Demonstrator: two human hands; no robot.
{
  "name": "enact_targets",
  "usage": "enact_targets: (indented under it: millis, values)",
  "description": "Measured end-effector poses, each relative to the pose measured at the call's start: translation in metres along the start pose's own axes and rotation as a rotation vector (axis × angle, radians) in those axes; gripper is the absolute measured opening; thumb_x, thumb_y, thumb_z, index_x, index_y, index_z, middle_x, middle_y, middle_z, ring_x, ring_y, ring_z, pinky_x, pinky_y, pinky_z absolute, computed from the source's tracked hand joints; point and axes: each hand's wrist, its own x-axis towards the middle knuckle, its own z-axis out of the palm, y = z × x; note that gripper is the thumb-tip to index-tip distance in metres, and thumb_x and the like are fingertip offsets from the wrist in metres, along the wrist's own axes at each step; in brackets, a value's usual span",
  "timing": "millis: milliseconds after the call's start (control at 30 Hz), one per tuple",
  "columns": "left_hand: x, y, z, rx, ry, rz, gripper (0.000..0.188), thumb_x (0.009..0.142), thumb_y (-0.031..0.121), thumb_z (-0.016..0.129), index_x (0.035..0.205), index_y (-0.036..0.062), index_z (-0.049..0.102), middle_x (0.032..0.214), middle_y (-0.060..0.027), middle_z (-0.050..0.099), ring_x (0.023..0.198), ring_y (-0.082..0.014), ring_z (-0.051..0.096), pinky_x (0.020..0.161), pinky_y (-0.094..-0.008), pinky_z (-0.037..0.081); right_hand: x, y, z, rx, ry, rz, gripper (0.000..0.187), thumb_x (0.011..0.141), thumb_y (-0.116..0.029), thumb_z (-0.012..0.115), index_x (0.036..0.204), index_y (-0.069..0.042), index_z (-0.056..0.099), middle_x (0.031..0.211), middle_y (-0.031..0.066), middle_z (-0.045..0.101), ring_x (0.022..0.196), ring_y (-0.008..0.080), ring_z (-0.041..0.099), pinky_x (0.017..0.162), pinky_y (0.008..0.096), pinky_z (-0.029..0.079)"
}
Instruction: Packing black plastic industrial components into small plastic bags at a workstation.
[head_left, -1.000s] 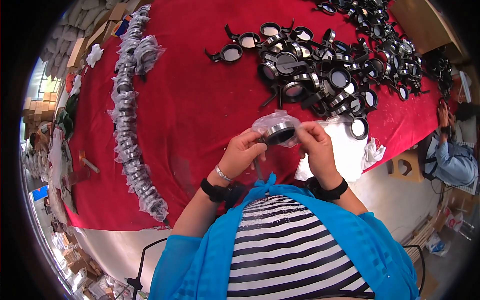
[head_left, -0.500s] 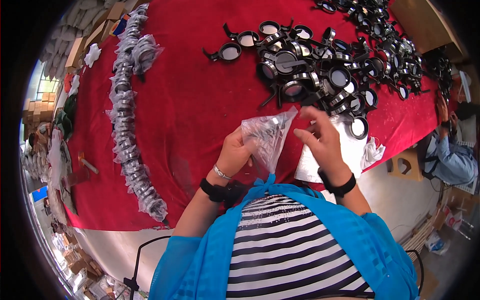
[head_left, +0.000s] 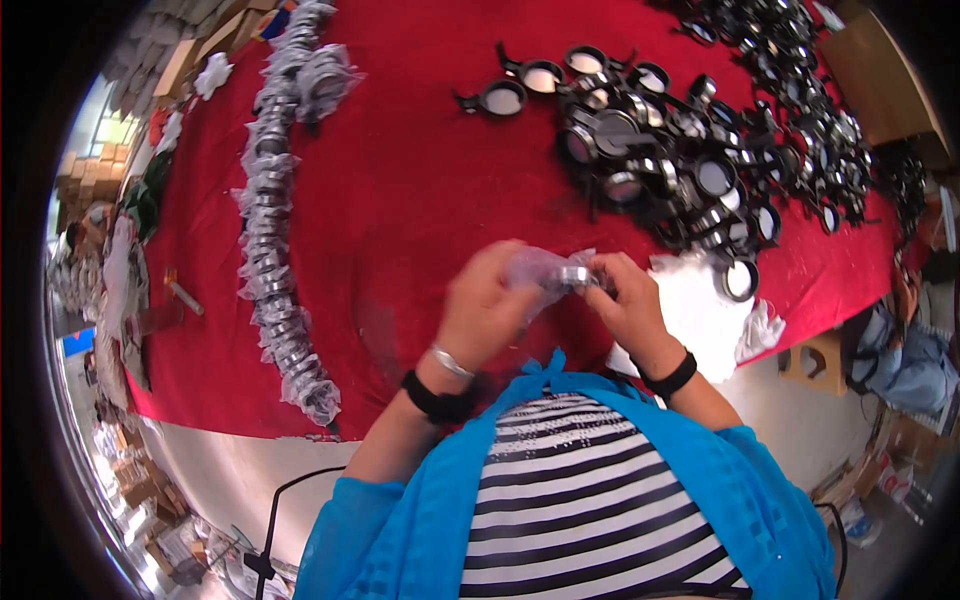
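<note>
Head view: a person in a blue jacket and striped top is working a small round metal-rimmed lens part (head_left: 577, 276) into a crumpled clear plastic bag (head_left: 540, 270), both held up just above the near edge of the red-clothed counter (head_left: 400, 190). The left hand (head_left: 487, 308) is closing around the bag from the side, apparently to keep its mouth gathered, while the right hand (head_left: 625, 305) is pinching the part at the bag's opening, fingertips meeting those of the other hand. To the person's left, a long curving row of already bagged silvery parts (head_left: 270, 250) is lying along the cloth, well apart from the hands. Beyond the right hand, a dense heap of loose black-framed round lenses with handles (head_left: 690, 160) is covering the far right of the counter, and a white sheet (head_left: 700, 310) is lying just beside that hand. Nothing is standing between the hands and either pile. Cardboard boxes and another seated person are showing at the rim.
</note>
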Motion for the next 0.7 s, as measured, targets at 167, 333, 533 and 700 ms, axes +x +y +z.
enact_targets:
  millis: [167, 333, 533, 700]
  values:
    - [0.004, -0.042, 0.017, 0.313, 0.071, 0.186, 0.031, 0.078, -0.006, 0.056, 0.108, 0.0018, 0.054, 0.095, -0.0152, 0.061, 0.072, -0.0224, 0.066, 0.058, -0.0289, 0.054, 0.005, -0.014, 0.027, -0.109, -0.021, -0.187, 0.027, 0.077, -0.007, 0.066, 0.102, -0.002, 0.058, 0.086, 0.0144, 0.057, 0.07, 0.0281, 0.06, 0.061, 0.035, 0.048]
    - [0.057, -0.1, -0.044, 0.2, 0.259, 0.095, 0.024, 0.079, -0.01, 0.05, 0.098, 0.0015, 0.06, 0.089, -0.0104, 0.064, 0.072, -0.0183, 0.066, 0.056, -0.0291, 0.055, 0.013, -0.016, 0.036, -0.084, -0.064, -0.029, 0.033, 0.078, -0.009, 0.067, 0.108, -0.002, 0.056, 0.093, 0.0152, 0.059, 0.074, 0.0282, 0.061, 0.064, 0.0352, 0.049]
    - [0.186, -0.113, -0.209, 0.368, 0.559, -0.095, 0.013, 0.089, 0.003, 0.046, 0.094, 0.0008, 0.058, 0.07, -0.0138, 0.065, 0.055, -0.0207, 0.066, 0.046, -0.0311, 0.053, 0.015, 0.038, 0.015, 0.0, -0.202, 0.14, 0.023, 0.082, -0.008, 0.065, 0.103, 0.0, 0.059, 0.09, 0.0148, 0.062, 0.076, 0.0239, 0.063, 0.064, 0.0301, 0.05]
    - [0.275, -0.168, -0.296, 0.814, 0.675, -0.211, 0.019, 0.083, 0.013, 0.049, 0.086, -0.0018, 0.061, 0.081, -0.0275, 0.063, 0.083, -0.04, 0.064, 0.074, -0.0498, 0.05, 0.018, 0.039, 0.015, 0.048, -0.163, 0.338, 0.016, 0.084, -0.004, 0.062, 0.098, 0.002, 0.06, 0.086, 0.0121, 0.062, 0.068, 0.0172, 0.063, 0.061, 0.027, 0.05]
